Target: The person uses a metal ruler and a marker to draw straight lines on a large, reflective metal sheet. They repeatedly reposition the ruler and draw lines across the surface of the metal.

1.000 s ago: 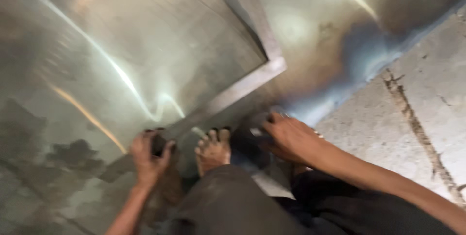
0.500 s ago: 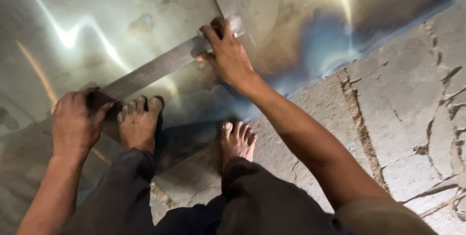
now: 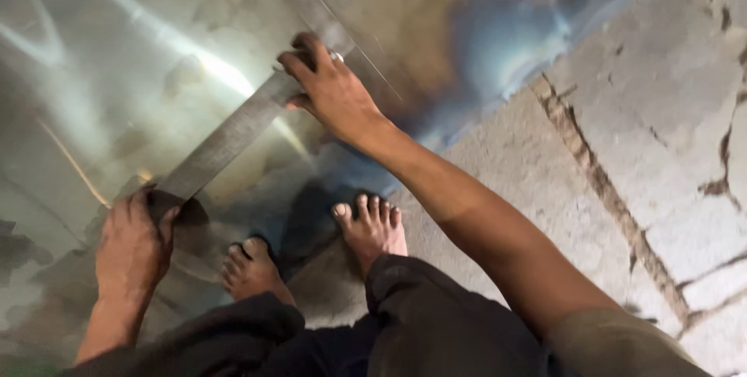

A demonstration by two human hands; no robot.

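A large metal L-shaped square (image 3: 229, 137) lies flat on a shiny steel sheet (image 3: 117, 50). My left hand (image 3: 134, 243) presses down on the near end of its long arm. My right hand (image 3: 331, 89) is stretched out and grips the square at its corner, where the second arm runs off toward the top. My two bare feet (image 3: 372, 225) stand at the sheet's near edge, the left one on the metal.
A cracked concrete floor (image 3: 646, 151) fills the right side. The steel sheet's edge runs diagonally from upper right to the feet. Bright light streaks reflect off the sheet at upper left.
The view has swung and steadied. The square and my two hands on it have kept their hold, with my right hand now a little further out at the corner.
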